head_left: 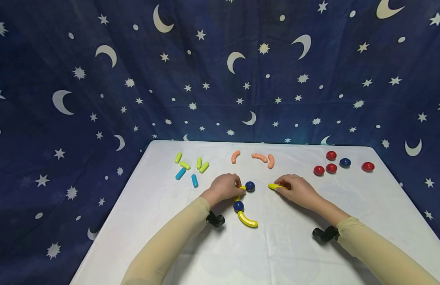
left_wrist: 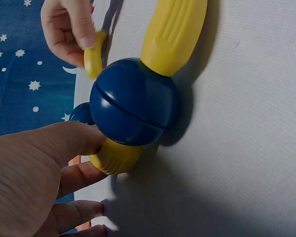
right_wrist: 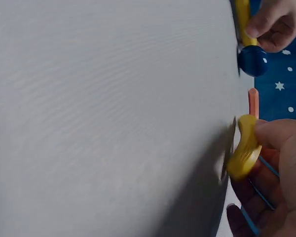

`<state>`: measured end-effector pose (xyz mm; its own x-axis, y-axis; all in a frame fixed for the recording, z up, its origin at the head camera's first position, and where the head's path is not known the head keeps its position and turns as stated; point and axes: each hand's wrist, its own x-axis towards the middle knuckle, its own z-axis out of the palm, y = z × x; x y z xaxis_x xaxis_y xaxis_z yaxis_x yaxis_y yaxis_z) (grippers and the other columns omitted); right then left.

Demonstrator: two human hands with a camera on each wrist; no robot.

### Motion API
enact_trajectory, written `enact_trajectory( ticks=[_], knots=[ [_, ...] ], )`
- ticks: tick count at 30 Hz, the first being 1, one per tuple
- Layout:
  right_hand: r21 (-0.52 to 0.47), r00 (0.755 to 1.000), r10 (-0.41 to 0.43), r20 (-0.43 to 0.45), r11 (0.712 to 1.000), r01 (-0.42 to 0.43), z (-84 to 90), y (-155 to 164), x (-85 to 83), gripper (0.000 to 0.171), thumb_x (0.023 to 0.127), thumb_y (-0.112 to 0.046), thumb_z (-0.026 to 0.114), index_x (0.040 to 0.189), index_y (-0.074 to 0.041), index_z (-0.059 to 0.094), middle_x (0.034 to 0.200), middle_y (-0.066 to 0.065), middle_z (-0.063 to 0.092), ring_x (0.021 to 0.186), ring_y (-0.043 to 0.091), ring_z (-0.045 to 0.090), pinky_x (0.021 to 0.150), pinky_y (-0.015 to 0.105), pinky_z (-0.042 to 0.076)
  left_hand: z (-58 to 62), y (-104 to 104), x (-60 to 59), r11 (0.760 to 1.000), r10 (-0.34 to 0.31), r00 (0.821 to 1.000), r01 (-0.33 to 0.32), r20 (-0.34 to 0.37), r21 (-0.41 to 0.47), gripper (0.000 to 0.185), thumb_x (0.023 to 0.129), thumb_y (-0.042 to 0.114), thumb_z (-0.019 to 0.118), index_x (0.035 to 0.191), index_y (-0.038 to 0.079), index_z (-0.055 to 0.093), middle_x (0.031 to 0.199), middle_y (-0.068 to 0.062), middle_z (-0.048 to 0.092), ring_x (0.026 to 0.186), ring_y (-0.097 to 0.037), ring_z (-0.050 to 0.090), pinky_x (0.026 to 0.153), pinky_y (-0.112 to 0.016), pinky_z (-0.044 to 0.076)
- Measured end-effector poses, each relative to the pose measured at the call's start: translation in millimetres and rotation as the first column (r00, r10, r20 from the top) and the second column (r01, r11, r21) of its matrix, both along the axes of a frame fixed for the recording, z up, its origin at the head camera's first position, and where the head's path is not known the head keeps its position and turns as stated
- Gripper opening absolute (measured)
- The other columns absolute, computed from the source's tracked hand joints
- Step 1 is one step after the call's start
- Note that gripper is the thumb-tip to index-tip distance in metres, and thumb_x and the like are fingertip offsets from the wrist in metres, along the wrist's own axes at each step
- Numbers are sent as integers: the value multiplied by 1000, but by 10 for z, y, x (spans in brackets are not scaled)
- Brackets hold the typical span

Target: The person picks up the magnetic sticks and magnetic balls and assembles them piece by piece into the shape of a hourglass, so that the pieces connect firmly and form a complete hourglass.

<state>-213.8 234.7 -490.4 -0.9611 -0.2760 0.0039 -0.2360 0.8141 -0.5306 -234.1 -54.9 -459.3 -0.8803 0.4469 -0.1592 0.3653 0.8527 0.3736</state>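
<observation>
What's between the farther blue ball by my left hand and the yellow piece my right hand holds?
In the head view, only bare white tabletop separates that blue ball from the yellow piece in your right hand.

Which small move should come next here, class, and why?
Probably the right hand should bring its yellow piece to the blue ball between the hands: the left hand holds a yellow link that meets the ball on one side, while the side facing the right hand looks bare.

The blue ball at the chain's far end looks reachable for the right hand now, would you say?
Probably yes: only white cloth shows between the blue ball and the yellow piece in the right hand.
</observation>
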Motion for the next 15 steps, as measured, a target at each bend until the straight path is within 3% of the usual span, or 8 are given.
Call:
enact_trajectory(
  ticks=[5,10,15],
  knots=[
    [-140,985,-64,160,986,87,27,17,-25,25,99,-29,69,116,-11,71,96,3,65,81,22,57,68,34,52,-9,1,5,1000,-2,1000,2,4,5,22,91,39,77,94,17,73,75,8,61,72,-12,54,65,-27,44],
    [-119,984,-94,150,987,112,20,21,-60,25,101,-29,66,115,-9,72,96,4,65,82,22,57,70,35,52,0,0,9,1000,3,1000,-3,12,5,23,91,39,77,95,17,73,75,8,61,73,-12,54,65,-27,44],
    [-89,988,-115,107,988,125,-4,29,-78,29,103,-30,62,119,-8,72,104,6,67,91,24,57,84,43,51,-17,-4,-3,1000,2,1000,-2,10,4,23,91,39,77,93,17,72,75,7,61,73,-12,53,65,-27,43]
  ],
)
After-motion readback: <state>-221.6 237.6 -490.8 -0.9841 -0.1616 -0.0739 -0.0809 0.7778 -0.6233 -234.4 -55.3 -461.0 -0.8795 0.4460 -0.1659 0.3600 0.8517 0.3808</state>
